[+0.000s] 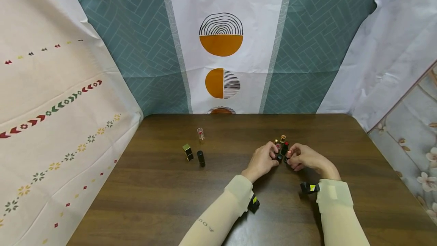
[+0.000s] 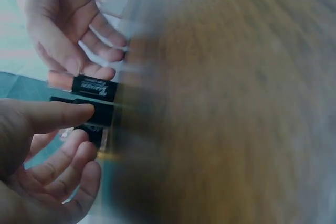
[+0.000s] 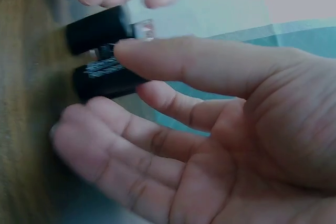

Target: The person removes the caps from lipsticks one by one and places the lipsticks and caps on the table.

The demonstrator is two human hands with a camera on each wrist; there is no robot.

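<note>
On the right half of the table, several lipsticks stand close together between the two hands. My right hand [image 1: 305, 158] pinches a black-tubed lipstick with a coral tip [image 2: 61, 80] between thumb and index finger; its base seems to rest on the tabletop. From the left side, my left hand [image 1: 263, 160] touches the group with loosely bent fingers, its thumb against a plain black tube [image 3: 98, 30]. Behind these stand a red-topped lipstick [image 1: 285, 144] and a gold-topped one [image 1: 283, 138]. Left fingers partly hide a pink-and-clear lipstick [image 1: 278, 146]. The left wrist view is blurred.
Farther left on the brown table [image 1: 164, 200] are a clear lipstick with a pink core [image 1: 200, 134], a black-and-gold square tube [image 1: 187, 152] and a black round tube [image 1: 201, 158]. A patterned cloth [image 1: 222, 56] hangs behind the table's back edge.
</note>
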